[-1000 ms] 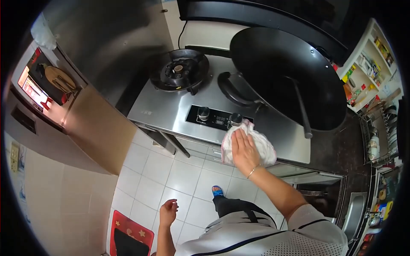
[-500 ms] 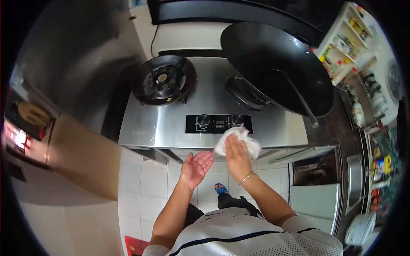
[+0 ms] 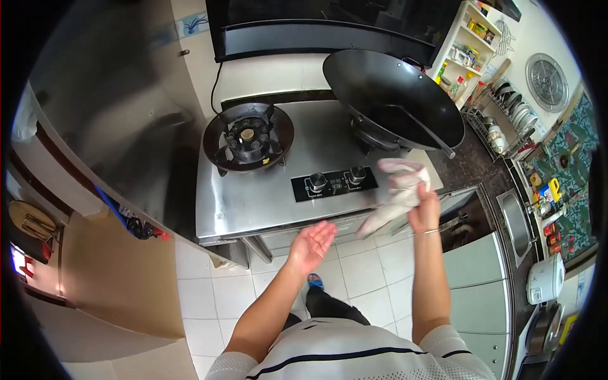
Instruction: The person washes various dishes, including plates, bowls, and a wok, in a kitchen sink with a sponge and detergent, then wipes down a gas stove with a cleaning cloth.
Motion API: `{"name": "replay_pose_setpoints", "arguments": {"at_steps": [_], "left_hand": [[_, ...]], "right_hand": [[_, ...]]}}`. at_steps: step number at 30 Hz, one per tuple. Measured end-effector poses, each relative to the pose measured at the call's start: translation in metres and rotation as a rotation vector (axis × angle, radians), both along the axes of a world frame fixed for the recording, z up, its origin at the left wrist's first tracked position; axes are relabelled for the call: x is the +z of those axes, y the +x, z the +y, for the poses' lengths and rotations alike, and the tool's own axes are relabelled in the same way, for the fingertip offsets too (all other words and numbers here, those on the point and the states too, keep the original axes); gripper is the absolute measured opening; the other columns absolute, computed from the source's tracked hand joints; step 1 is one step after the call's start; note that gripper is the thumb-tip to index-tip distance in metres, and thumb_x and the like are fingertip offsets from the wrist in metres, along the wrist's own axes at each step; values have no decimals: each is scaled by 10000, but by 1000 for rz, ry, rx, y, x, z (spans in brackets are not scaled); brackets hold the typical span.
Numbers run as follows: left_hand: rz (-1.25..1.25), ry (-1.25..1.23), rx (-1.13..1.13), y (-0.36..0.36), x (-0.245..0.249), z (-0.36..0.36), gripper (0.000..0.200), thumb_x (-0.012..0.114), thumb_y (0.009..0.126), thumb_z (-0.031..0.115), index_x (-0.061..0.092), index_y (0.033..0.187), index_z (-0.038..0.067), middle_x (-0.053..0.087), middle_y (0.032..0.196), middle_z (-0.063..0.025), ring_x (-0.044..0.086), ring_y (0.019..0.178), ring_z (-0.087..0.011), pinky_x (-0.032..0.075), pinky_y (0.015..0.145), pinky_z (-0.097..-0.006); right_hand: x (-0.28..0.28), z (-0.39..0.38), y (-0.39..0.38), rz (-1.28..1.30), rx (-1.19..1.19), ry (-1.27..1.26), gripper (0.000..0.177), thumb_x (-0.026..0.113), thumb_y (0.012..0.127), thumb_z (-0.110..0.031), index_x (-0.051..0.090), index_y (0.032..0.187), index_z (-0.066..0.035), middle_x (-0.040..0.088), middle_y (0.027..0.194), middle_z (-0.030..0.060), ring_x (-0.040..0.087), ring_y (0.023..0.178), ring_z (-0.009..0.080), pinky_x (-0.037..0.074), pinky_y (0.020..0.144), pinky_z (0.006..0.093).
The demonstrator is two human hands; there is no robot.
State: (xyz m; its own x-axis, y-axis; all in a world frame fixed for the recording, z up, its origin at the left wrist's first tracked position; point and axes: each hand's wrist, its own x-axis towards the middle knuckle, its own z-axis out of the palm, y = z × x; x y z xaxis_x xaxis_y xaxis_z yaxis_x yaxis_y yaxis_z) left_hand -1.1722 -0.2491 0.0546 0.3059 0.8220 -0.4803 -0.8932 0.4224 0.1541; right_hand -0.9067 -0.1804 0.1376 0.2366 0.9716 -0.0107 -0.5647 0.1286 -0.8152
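A whitish cloth [image 3: 400, 196] hangs from my right hand [image 3: 425, 210], whose fingers are closed on it, over the front right edge of the stove. My left hand [image 3: 313, 247] is palm up with its fingers stretched out, holding nothing, in front of the stove's front edge. Behind both hands lies the steel gas stove [image 3: 253, 206] with a black control panel [image 3: 334, 183] and two knobs. On its left is a bare burner [image 3: 248, 137]. A big black wok [image 3: 373, 82] tilts on the right burner, with a long-handled utensil [image 3: 430, 134] resting inside.
To the right, a dark counter [image 3: 465, 171] carries a dish rack [image 3: 506, 117] and leads to a sink [image 3: 514, 218]. A rice cooker [image 3: 546, 278] stands farther along. On the left rises a tall metal panel [image 3: 120, 126]. An open cabinet door [image 3: 472, 272] is below the counter.
My right hand has moved right with the cloth, which was bunched under it and now hangs loosely. My left hand has shifted slightly right. The view has turned toward the right.
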Motion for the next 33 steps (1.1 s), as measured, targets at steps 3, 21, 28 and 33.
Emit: {"name": "replay_pose_setpoints", "arguments": {"at_steps": [3, 21, 28, 33], "left_hand": [[514, 311, -227, 5, 24, -3, 298, 424, 891, 129, 526, 1116, -38, 611, 1043, -174, 602, 880, -262, 511, 713, -340], [2694, 1097, 11, 28, 36, 83, 347, 554, 738, 136, 593, 1048, -16, 585, 1117, -223, 529, 790, -237, 435, 558, -263], [2619, 1168, -65, 15, 39, 86, 345, 565, 712, 123, 595, 1035, 6, 567, 1144, -181, 507, 788, -205, 422, 571, -242], [2540, 1254, -202, 3, 41, 85, 353, 562, 715, 119, 584, 1047, 0, 543, 1177, -175, 499, 803, -202, 402, 579, -243]], "right_hand": [[-18, 31, 47, -707, -175, -31, 290, 489, 911, -138, 530, 1131, 46, 617, 969, 151, 601, 835, 222, 484, 750, 283], [-57, 264, -151, -1922, -61, -352, 501, 366, 920, -397, 510, 1162, 17, 553, 1072, 136, 513, 944, 265, 390, 853, 377], [-83, 303, -201, -2145, -309, -361, 582, 295, 926, -469, 487, 1208, 2, 532, 1172, 166, 516, 1012, 341, 368, 898, 456], [-73, 342, -230, -1916, -185, -154, 519, 291, 917, -418, 568, 1105, -21, 571, 1141, 147, 522, 991, 340, 375, 871, 473]]}}
